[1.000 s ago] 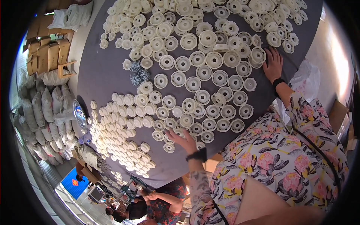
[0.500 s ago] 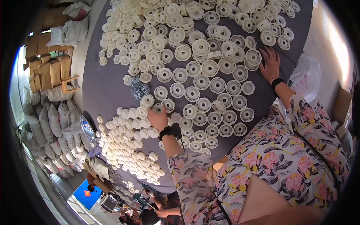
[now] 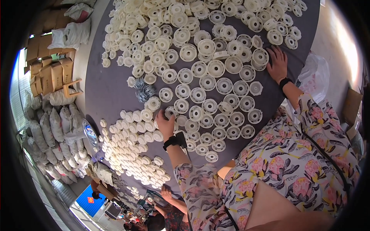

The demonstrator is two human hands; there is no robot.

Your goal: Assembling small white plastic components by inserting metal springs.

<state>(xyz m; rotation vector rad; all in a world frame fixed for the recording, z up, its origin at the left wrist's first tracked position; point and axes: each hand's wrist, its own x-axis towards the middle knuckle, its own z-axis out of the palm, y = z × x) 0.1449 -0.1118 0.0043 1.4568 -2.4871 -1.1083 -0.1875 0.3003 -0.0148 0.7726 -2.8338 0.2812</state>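
Many round white plastic parts, like small flanged wheels with a hole in the middle, cover the grey cloth of the table (image 3: 111,88). My left hand (image 3: 165,125) is at the left edge of the spread-out wheels, with its fingers curled round the rim of one white plastic wheel (image 3: 170,112). Just beyond it lie another wheel (image 3: 153,103) and a heap of shiny grey metal rings (image 3: 145,91). On the right, my right hand (image 3: 278,64) rests on the cloth, fingers spread, beside a white wheel (image 3: 260,56) near the table's edge.
Rows of smaller white round pieces (image 3: 135,148) are packed left of my left hand. A deep pile of wheels (image 3: 169,15) fills the far side. A co-worker's hand (image 3: 167,194) is at the lower table edge. Sacks (image 3: 54,129) and cartons (image 3: 56,75) stand at left.
My left hand has shifted slightly right and nearer to me, along with the wheel at its fingers. My right hand stays put. The co-worker's hand has moved to the table's edge.
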